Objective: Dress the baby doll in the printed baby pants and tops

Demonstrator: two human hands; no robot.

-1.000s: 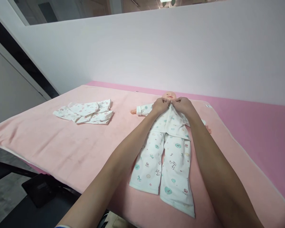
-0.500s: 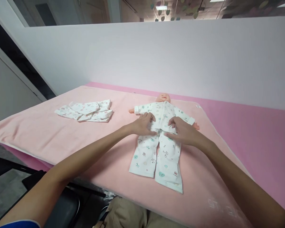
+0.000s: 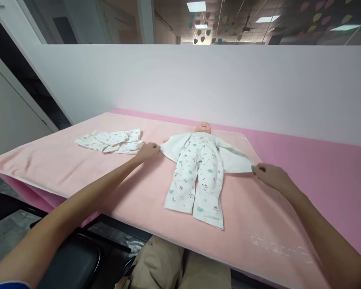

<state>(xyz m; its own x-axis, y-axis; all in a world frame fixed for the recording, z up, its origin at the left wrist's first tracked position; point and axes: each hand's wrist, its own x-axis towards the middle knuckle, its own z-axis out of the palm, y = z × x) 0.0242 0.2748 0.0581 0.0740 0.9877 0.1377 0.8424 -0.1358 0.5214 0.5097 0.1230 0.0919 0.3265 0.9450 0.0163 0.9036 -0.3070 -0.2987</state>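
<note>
A baby doll point(image 3: 202, 127) lies on its back with its head toward the wall. It wears printed white trousers point(image 3: 206, 172) pulled up over its belly. Its white shirt point(image 3: 233, 157) is spread apart at the front, the plain inner side showing on both flaps. At the left flap's corner, my left hand point(image 3: 150, 150) is closed on the cloth. My right hand point(image 3: 269, 174) pinches the right flap's corner and draws it out sideways. The doll's arms are mostly hidden under the flaps.
A folded white printed garment point(image 3: 108, 141) lies to the left on a pink towel point(image 3: 132, 188). The towel covers a darker pink table point(image 3: 313, 168) that stands against a white wall. A black chair point(image 3: 69, 261) is below the table's front edge.
My hands have moved from the doll's waist out to either side, pulling the shirt flaps apart. The trousers' upper part now shows over the belly. The view has tilted up slightly.
</note>
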